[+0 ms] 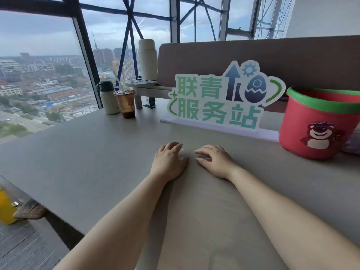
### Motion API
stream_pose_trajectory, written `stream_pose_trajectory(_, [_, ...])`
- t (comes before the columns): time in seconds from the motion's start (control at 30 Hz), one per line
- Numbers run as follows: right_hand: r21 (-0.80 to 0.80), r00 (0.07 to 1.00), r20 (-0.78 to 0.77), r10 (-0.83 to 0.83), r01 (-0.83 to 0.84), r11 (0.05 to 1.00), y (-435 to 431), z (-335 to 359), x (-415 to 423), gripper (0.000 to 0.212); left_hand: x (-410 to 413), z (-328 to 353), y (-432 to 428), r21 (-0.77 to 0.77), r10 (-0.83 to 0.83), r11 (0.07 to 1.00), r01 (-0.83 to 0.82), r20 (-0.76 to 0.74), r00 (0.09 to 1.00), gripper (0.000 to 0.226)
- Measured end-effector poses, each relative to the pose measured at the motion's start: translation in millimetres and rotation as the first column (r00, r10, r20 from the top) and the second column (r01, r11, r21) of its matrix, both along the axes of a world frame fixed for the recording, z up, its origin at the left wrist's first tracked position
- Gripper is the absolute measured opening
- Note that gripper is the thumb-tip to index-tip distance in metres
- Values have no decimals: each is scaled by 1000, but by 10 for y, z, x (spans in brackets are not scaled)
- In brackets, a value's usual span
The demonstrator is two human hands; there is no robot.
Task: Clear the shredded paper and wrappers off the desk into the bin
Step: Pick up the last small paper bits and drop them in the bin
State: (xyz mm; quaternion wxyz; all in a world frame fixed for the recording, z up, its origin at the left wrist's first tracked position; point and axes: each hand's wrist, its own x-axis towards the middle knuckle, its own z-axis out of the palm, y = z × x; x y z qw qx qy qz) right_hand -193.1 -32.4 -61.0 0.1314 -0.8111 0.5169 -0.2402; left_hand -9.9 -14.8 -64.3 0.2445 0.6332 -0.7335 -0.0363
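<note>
Both my hands rest palm-down on the grey desk (87, 166), side by side near its middle. My left hand (169, 162) has its fingers curled, and a tiny white paper scrap (183, 149) lies just off its fingertips. My right hand (214, 161) is cupped with fingers bent, holding nothing that I can see. The bin (311, 133) is a red tub with a green rim and a bear picture, standing at the desk's right side, well to the right of my right hand. No wrappers show on the desk.
A white and green cut-out sign (220, 102) stands behind my hands. At the back left are a white flask (108, 98), a plastic cup of dark drink (125, 104) and a tall cream bottle (148, 59). A brown partition (272, 57) backs the desk. Windows lie to the left.
</note>
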Motion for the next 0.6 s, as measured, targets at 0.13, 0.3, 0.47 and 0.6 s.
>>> stream_pose_trajectory(0.13, [-1, 999, -21, 30, -30, 1000, -21, 0, 5, 27, -45, 12, -49, 66, -54, 997, 50, 72, 996, 43])
stream_pose_trajectory(0.3, [5, 991, 135, 22, -23, 1000, 1, 11, -25, 14, -22, 22, -6, -4, -139, 990, 139, -51, 989, 24])
stream_pose_trajectory(0.47, [1, 990, 139, -5, 5, 1000, 115, 21, -43, 9, -15, 31, 88, -38, -177, 984, 174, -115, 977, 15])
stream_pose_trajectory(0.6, [30, 979, 202, -36, 31, 999, 212, 48, -70, 16, -10, 8, 162, -49, -189, 982, 183, -194, 963, 14])
